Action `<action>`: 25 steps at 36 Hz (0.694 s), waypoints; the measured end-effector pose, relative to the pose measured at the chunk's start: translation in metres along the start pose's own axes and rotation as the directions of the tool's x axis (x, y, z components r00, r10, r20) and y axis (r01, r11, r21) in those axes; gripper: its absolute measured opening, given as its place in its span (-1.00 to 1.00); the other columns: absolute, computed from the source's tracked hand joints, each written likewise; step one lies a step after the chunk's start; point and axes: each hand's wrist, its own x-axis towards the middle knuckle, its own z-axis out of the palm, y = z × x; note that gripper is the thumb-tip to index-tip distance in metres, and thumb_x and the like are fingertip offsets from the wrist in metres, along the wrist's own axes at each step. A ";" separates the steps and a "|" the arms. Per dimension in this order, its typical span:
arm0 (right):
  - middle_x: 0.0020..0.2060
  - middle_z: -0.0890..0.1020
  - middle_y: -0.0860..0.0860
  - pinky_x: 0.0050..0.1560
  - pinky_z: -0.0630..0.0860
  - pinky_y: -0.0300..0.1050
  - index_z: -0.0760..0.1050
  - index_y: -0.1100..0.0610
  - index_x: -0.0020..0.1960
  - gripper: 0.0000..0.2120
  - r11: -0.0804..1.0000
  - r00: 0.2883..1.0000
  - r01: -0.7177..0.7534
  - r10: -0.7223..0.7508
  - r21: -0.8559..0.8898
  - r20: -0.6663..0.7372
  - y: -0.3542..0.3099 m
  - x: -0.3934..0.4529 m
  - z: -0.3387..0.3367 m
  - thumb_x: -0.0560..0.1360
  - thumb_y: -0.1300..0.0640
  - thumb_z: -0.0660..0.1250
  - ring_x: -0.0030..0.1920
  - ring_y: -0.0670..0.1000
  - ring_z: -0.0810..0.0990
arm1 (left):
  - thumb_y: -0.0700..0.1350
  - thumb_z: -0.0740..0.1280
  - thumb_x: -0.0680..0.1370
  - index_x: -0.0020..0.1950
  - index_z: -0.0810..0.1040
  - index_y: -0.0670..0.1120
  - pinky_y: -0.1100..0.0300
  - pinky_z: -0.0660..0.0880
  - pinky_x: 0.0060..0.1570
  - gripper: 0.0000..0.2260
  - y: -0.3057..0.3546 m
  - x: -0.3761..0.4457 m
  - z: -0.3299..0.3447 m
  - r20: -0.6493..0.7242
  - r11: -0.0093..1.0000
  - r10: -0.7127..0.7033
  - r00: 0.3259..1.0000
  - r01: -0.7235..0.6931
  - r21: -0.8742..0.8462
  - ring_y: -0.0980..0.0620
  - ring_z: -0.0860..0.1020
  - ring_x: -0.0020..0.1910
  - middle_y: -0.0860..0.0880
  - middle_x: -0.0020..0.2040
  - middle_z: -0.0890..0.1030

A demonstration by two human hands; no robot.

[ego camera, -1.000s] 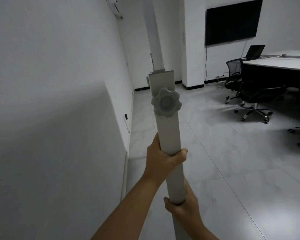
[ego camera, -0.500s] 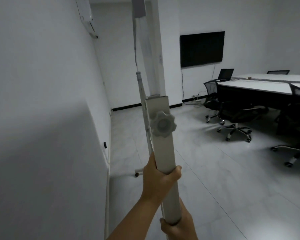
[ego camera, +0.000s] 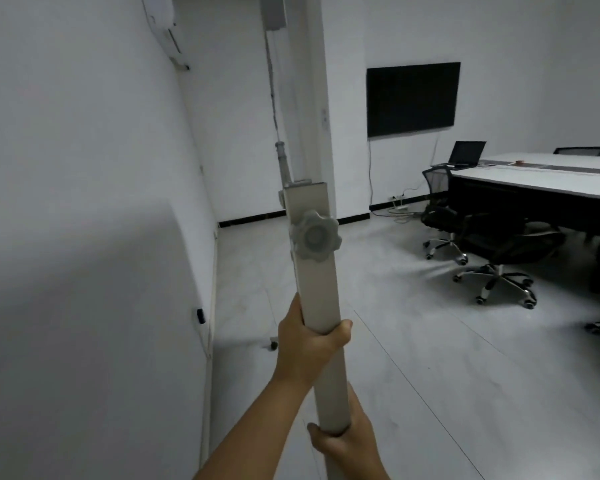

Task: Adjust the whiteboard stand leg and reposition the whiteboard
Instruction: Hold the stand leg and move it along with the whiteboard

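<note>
Both hands are closed around the whiteboard stand leg (ego camera: pixel 321 306), a pale square post that rises nearly upright through the middle of the view, leaning slightly to the left towards its top; the left hand (ego camera: pixel 310 346) grips it higher up, fingers hidden behind the post on the left and the thumb hooked across its front right edge; the left forearm runs up from the lower left of the view with the wrist straight; the right hand (ego camera: pixel 343 445) holds lower down, just above the bottom edge of the view, wrapped around the post from the right and behind, with a fingertip showing on the left side at the lower end of the wider sleeve; the two hands are apart, with a bare stretch of post between them.

Above the left hand, a grey lobed knob (ego camera: pixel 315 240) sits on the front face of the post, just below the top of the sleeve; a narrower inner post (ego camera: pixel 307 98) continues upward from the sleeve and out of the top of the view; a thin rod (ego camera: pixel 283 161) runs alongside it on the left.

The whiteboard (ego camera: pixel 84 306) fills the left of the view, seen at a steep angle, its lower edge near the grey floor (ego camera: pixel 412 375); a small caster (ego camera: pixel 274 342) shows on the floor beyond it.

Farther right stand a long table (ego camera: pixel 540 178) with a laptop (ego camera: pixel 466 153), black office chairs (ego camera: pixel 492 258) and a dark wall screen (ego camera: pixel 412 98).
</note>
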 end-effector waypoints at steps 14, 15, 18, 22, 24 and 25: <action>0.23 0.49 -0.02 -0.24 0.54 -0.46 0.03 0.03 0.49 -0.04 0.998 0.998 0.060 -0.059 -0.030 0.037 0.013 0.243 0.049 0.17 0.09 0.40 0.00 -0.17 0.55 | 0.01 0.42 0.15 -0.26 0.41 0.04 0.46 0.42 -0.49 -0.74 -0.109 0.211 -0.023 -0.024 0.998 -0.059 0.998 0.059 0.009 0.29 0.50 -0.44 0.01 -0.34 0.46; 0.18 0.51 -0.04 -0.27 0.54 -0.44 0.04 0.02 0.48 -0.04 0.998 0.998 0.055 -0.054 -0.038 0.034 0.010 0.255 0.049 0.17 0.08 0.40 -0.06 -0.18 0.57 | -0.09 0.45 0.23 -0.27 0.40 0.03 0.47 0.41 -0.50 -0.76 -0.111 0.221 -0.023 -0.015 0.999 -0.054 0.998 0.054 0.009 0.31 0.51 -0.45 0.02 -0.35 0.46; 0.01 0.53 -0.15 -0.35 0.51 -0.45 0.08 0.03 0.47 -0.09 0.997 0.999 0.044 -0.042 -0.066 0.029 0.009 0.306 0.060 0.18 0.07 0.39 -0.19 -0.23 0.58 | -0.32 0.40 0.36 -0.28 0.37 -0.01 0.48 0.38 -0.55 -0.73 -0.134 0.267 -0.028 0.007 0.999 -0.036 0.999 0.036 0.006 0.33 0.51 -0.49 0.02 -0.39 0.44; -0.10 0.53 -0.18 -0.34 0.50 -0.37 0.13 0.00 0.45 -0.11 0.997 1.000 -0.013 0.013 -0.074 -0.011 0.008 0.375 0.076 0.17 0.03 0.38 -0.23 -0.20 0.57 | -0.30 0.41 0.36 -0.29 0.36 -0.01 0.48 0.38 -0.55 -0.72 -0.167 0.331 -0.039 0.022 0.999 -0.033 0.999 0.033 0.020 0.32 0.50 -0.50 0.03 -0.40 0.44; -0.09 0.55 -0.15 -0.27 0.49 -0.33 0.13 -0.03 0.45 -0.07 0.997 0.999 -0.030 0.029 -0.070 -0.023 0.007 0.405 0.083 0.11 -0.03 0.37 -0.20 -0.15 0.56 | -0.28 0.42 0.35 -0.29 0.35 0.02 0.49 0.39 -0.54 -0.71 -0.184 0.361 -0.043 0.023 0.999 -0.028 0.999 0.027 0.020 0.27 0.50 -0.47 0.04 -0.39 0.44; -0.06 0.55 -0.12 -0.27 0.49 -0.32 0.13 -0.04 0.45 -0.06 0.998 0.999 -0.037 0.035 -0.060 -0.026 0.006 0.421 0.086 0.09 -0.06 0.35 -0.19 -0.15 0.56 | -0.27 0.42 0.35 -0.29 0.35 0.04 0.49 0.40 -0.52 -0.70 -0.192 0.375 -0.045 0.020 1.000 -0.027 0.999 0.027 0.017 0.21 0.50 -0.44 0.04 -0.37 0.44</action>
